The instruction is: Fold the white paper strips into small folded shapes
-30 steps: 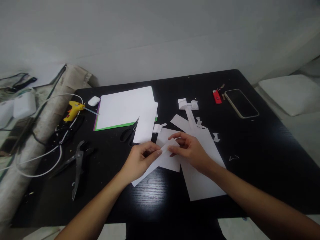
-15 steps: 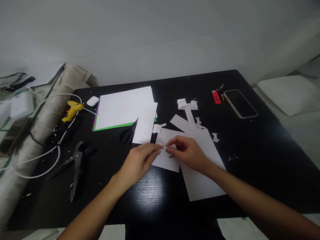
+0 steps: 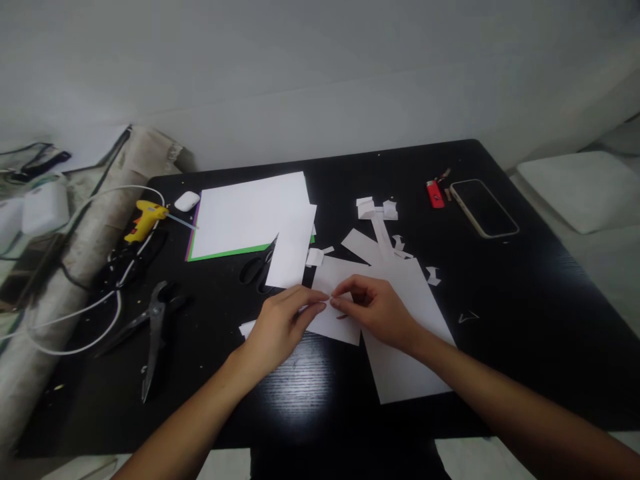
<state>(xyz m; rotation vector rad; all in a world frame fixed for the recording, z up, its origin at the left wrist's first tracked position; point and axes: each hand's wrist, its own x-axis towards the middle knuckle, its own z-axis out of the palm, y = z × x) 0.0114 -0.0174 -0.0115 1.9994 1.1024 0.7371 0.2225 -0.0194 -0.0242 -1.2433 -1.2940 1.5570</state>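
My left hand (image 3: 280, 327) and my right hand (image 3: 377, 308) meet fingertip to fingertip over a small white paper piece (image 3: 333, 320) near the middle of the black table (image 3: 525, 293). Both hands pinch the paper strip; one end of it (image 3: 247, 328) pokes out left of my left hand. A larger white sheet (image 3: 405, 360) lies under my right hand and wrist.
Scissors (image 3: 256, 270) lie partly under a white sheet (image 3: 293, 253) beside a stack of white and coloured paper (image 3: 250, 213). Pliers (image 3: 153, 330), a yellow glue gun (image 3: 145, 220) and cables are at left. Paper scraps (image 3: 377, 213), a red lighter (image 3: 434, 193) and a phone (image 3: 484, 208) lie at the back right.
Both hands lowered the paper strip toward the table and brought their fingertips together; the strip's lower end, seen below my left hand a second ago, now shows only at its left.
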